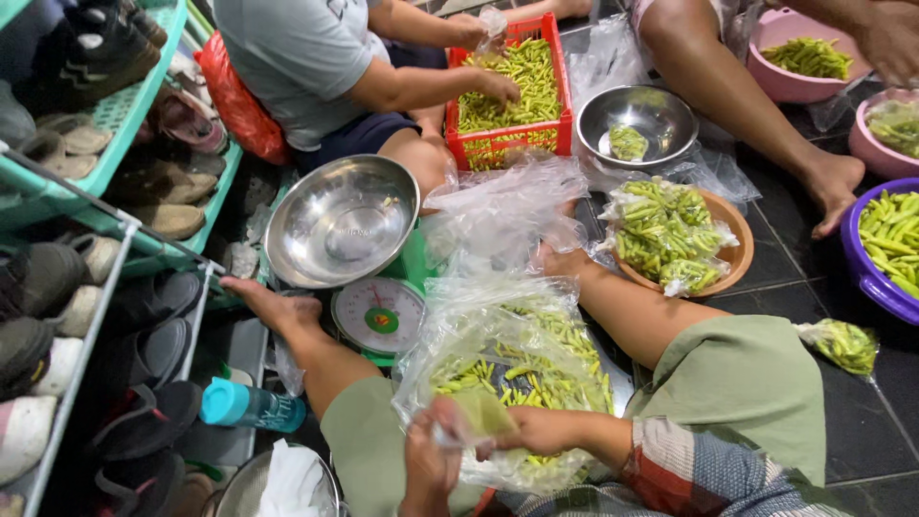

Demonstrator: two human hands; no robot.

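My left hand (428,462) and my right hand (536,431) are close together over my lap, both pinching a small clear plastic bag of green chilies (476,415). Just beyond them, between my outstretched legs, lies a large open plastic bag of green chilies (517,359). A green kitchen scale (381,316) with a steel bowl (342,220) on top stands beside my left leg.
A person in a grey shirt reaches into a red basket of chilies (512,91). Nearby are a steel bowl (637,120), a brown bowl of bagged chilies (737,251), a purple basin (866,278) and pink basins (790,81). A shoe rack (91,191) and a blue bottle (251,405) are on the left.
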